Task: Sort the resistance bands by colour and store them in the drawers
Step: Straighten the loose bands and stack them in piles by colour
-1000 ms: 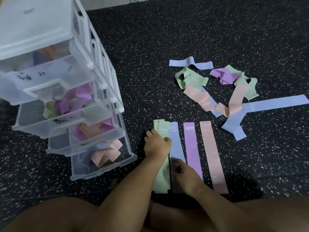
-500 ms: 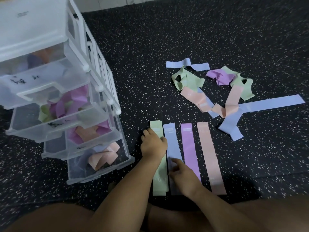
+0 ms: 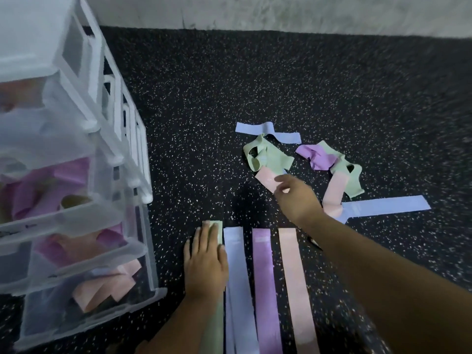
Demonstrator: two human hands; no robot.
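Four flat bands lie side by side in front of me: green (image 3: 215, 325), blue (image 3: 237, 284), purple (image 3: 265, 287) and pink (image 3: 296, 290). My left hand (image 3: 205, 261) rests flat on the green band, fingers spread. My right hand (image 3: 296, 198) reaches out over a loose pile of bands, fingertips at a pink band (image 3: 267, 178). The pile also holds a crumpled green band (image 3: 265, 155), a purple one (image 3: 316, 155), a blue strip (image 3: 265, 130) and a long blue band (image 3: 390, 205). Whether the right hand grips the pink band is unclear.
A clear plastic drawer tower (image 3: 76, 200) stands at the left, its drawers pulled partly out with mixed purple, pink and blue bands inside. The floor is black speckled rubber matting (image 3: 204, 111), ending at a pale wall (image 3: 281, 11) at the back.
My right hand has left the flat blue band and reached forward to the loose pile. The left hand stays on the green band. The view has tilted up towards the wall.
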